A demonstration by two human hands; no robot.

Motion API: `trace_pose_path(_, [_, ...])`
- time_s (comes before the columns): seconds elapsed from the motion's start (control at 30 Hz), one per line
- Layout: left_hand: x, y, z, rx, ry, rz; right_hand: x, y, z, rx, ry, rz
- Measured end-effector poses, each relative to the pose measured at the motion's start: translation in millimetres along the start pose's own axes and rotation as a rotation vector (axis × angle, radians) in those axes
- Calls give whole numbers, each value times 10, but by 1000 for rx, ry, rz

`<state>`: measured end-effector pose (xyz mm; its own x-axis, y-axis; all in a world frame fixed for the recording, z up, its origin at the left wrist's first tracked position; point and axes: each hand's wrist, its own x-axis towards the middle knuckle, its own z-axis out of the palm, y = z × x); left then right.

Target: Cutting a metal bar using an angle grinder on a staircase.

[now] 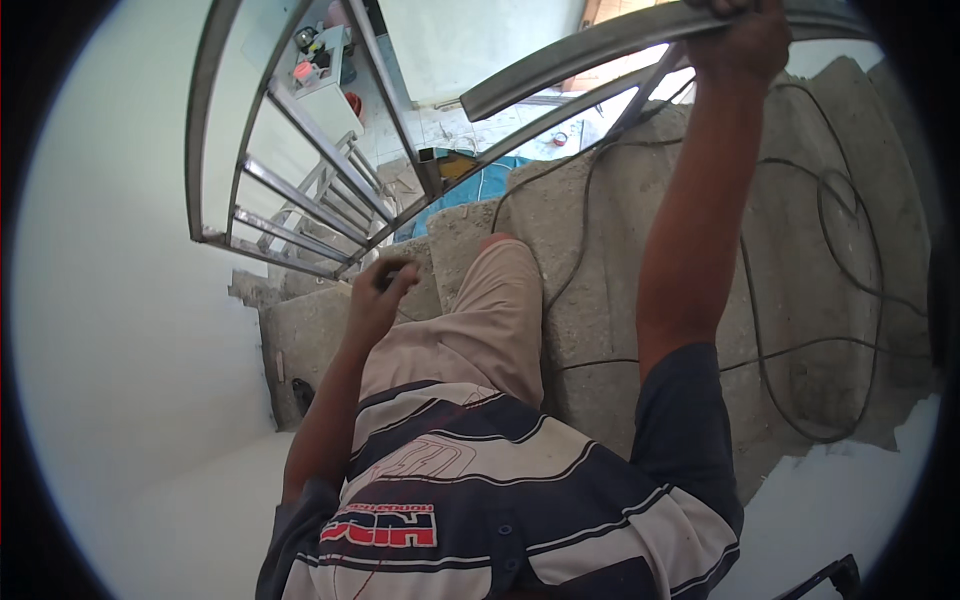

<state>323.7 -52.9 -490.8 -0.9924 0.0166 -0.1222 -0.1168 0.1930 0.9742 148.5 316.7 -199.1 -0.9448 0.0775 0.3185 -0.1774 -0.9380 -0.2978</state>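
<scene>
Concrete stairs fill the view, curving down w/ bare grey steps. Metal railing stands along the stairs' inner edge, w/ a curved top rail and slanted bars. Black cable lies looped over the steps, to the right of the railing. Right hand is closed round the railing's top rail, arm straight. Left hand sits just below the railing's lower end, fingers curled in; can't tell if it holds anything.
</scene>
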Motion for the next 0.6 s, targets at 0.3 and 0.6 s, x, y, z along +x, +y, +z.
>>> trace_pose_path(0.3, [133,1676,238,-401,23,505,222,189,-190,-285,41,-129])
trace_pose_path(0.6, [212,1939,111,-650,113,601,79,643,-295,-204,191,-82])
